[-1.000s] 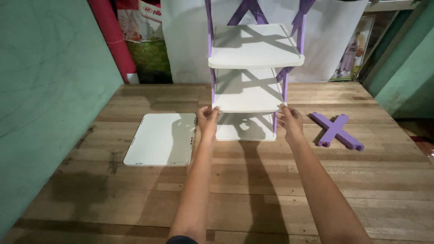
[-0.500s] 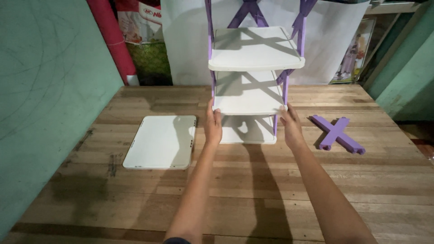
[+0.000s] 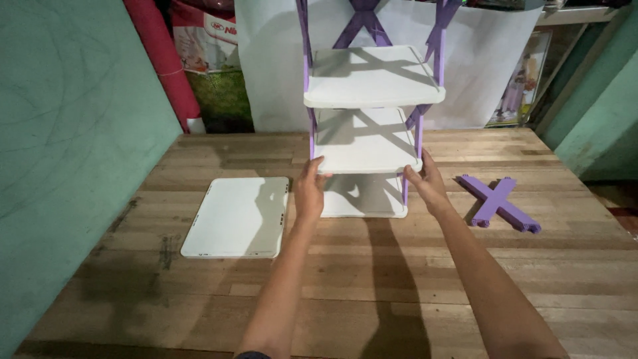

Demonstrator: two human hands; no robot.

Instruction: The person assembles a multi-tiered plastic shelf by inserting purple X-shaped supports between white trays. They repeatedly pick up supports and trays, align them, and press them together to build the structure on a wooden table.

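Note:
A plastic rack with white shelves and purple cross-braced posts (image 3: 308,100) stands on the wooden table (image 3: 372,286). My left hand (image 3: 309,191) grips the front left corner of its middle shelf (image 3: 364,143). At that shelf's front right corner is my right hand (image 3: 425,183), fingers against the edge. Above is the upper shelf (image 3: 369,73), below is the bottom shelf (image 3: 364,197). The rack's top runs out of view.
A loose white shelf panel (image 3: 236,216) lies flat left of the rack. A purple X-shaped brace (image 3: 498,201) lies to the right. A green wall (image 3: 60,133) bounds the left side. A red roll (image 3: 163,60) and a white sheet (image 3: 266,66) stand behind.
Both hands have shifted slightly lower and under the middle shelf's front corners. The view has tilted a little, so the rack sits lower in frame.

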